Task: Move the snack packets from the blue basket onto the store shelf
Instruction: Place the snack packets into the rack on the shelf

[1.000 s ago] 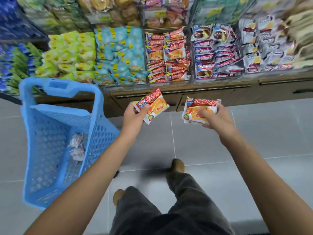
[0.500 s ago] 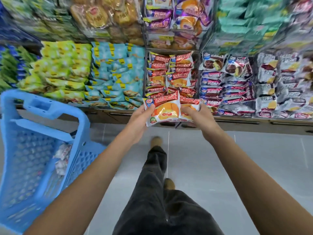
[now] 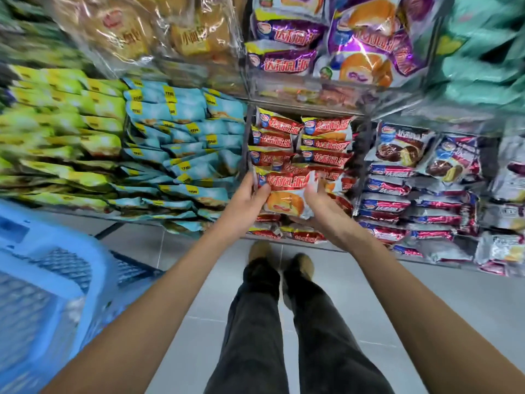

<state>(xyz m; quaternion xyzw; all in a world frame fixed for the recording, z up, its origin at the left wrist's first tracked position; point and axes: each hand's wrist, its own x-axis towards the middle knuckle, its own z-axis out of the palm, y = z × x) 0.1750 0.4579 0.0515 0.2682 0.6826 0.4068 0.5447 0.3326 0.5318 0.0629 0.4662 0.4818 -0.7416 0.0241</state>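
The store shelf point(image 3: 306, 110) fills the upper half of the head view, split into compartments packed with stacked packets: yellow-green packets point(image 3: 56, 132) at the left edge, light blue packets point(image 3: 181, 149) beside them, red packets point(image 3: 301, 140) in the centre compartment, and white-and-dark packets point(image 3: 420, 177) to the right. Purple packets point(image 3: 341, 41) sit in the compartment above the red ones. The exact count in each stack cannot be told.

The blue basket point(image 3: 51, 282) stands on the floor at the lower left, blurred; its contents cannot be made out.

One snack packet point(image 3: 285, 194) is held at the front of the centre compartment, against the stack of red packets. It has a red band with white lettering across the top, a silver-white lower part and a printed orange cake. Its long axis runs left to right, printed face toward the camera, red band uppermost. A second held packet may lie behind it; this cannot be confirmed.

The left hand point(image 3: 245, 203) grips the packet's left end, thumb on the front face. The right hand point(image 3: 321, 207) grips the right end, fingers curled under the lower edge
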